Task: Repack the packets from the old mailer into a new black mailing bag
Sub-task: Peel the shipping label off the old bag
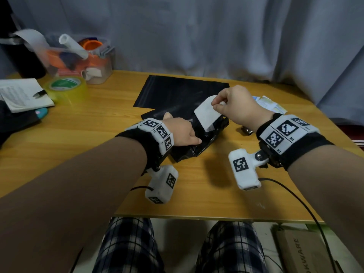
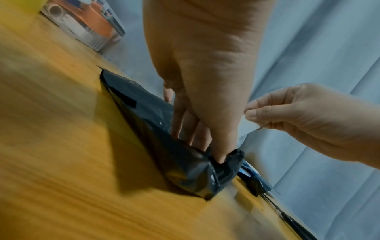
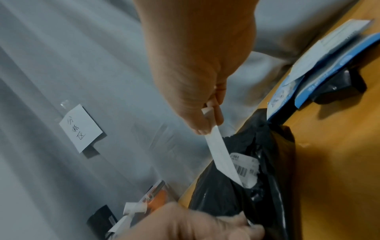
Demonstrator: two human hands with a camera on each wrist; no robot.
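Observation:
The old mailer [image 1: 199, 142], a crumpled black plastic bag, lies mid-table. My left hand [image 1: 195, 140] grips its near end and holds it down; the left wrist view shows the fingers [image 2: 197, 134] dug into the plastic [image 2: 180, 165]. My right hand [image 1: 215, 106] pinches the top of a white label [image 1: 206, 113] that is lifted off the mailer, its lower end still stuck beside a printed barcode patch [image 3: 244, 168]. The new black mailing bag [image 1: 177, 91] lies flat behind. Several blue-and-white packets [image 1: 269, 104] sit at the right, beyond my right hand.
At the back left stand a clear bin of odds and ends [image 1: 78, 58], a roll of yellowish tape [image 1: 66, 88] and an open notebook [image 1: 21, 94]. A small dark object [image 1: 246, 131] lies by my right wrist. A grey curtain hangs behind the table, and a cardboard box [image 1: 301, 251] sits on the floor.

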